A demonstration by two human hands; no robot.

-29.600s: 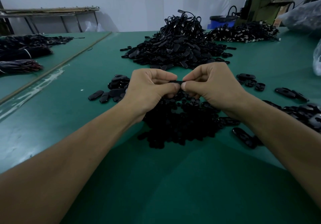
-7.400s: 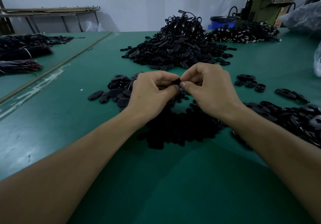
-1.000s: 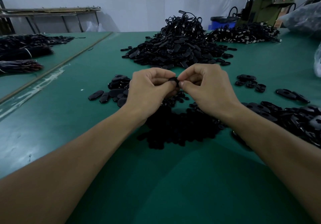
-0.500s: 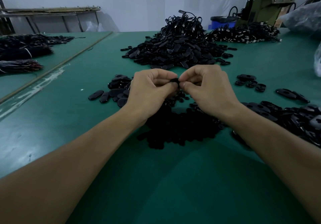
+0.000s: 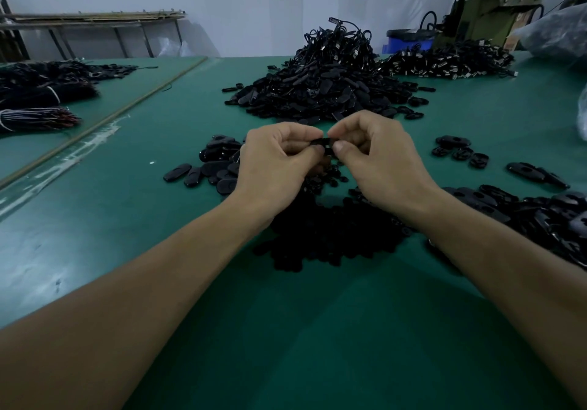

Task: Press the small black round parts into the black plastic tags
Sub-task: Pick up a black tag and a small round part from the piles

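Both hands are meeting above the middle of the green bench [image 5: 317, 330]. The left hand [image 5: 273, 161] is pinching a black tag [image 5: 321, 144] between thumb and forefinger, its grip narrow and holding one end. The right hand [image 5: 378, 161] is pinching the other end, its grip also holding the tag, thumb tip pressing against it. Whether a round part is sitting in the tag cannot be told. The tag is hovering over a dark heap of small round parts [image 5: 333, 234] lying on the bench under the wrists. To the left, loose tags [image 5: 209, 164] are lying flat, and a tall pile of corded tags [image 5: 327, 88] is sitting beyond the hands.
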